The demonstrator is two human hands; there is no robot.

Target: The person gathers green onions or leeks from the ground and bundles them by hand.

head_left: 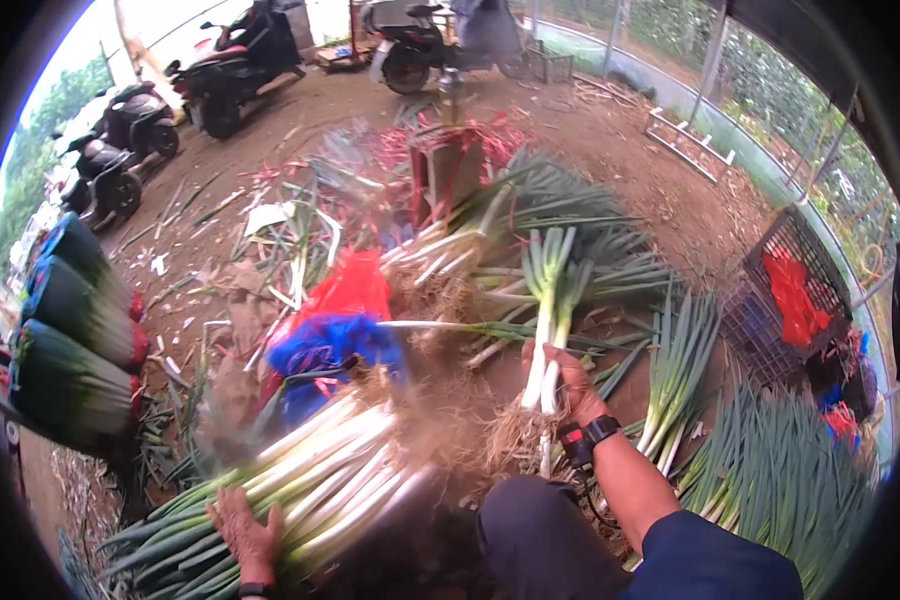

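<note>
My right hand (574, 388) grips a few green onions (548, 315) by their white stalks, leaves pointing away and roots hanging toward my knee. My left hand (246, 535) lies with fingers spread on a big pile of green onions (320, 465). That pile's leaves point to the lower left and its roots to the middle. To the right of my right hand lies a loose bunch of green onions (673, 375). A larger leafy heap (780, 480) spreads beyond it at the lower right.
Blue netting (335, 350) and a red plastic bag (355, 285) lie ahead. Behind them is an upright block-like stand (448, 175) beside more green onions (570, 210). Tied bundles (70, 375) are at left, a black crate (785, 300) at right. Scooters (240, 75) are parked behind.
</note>
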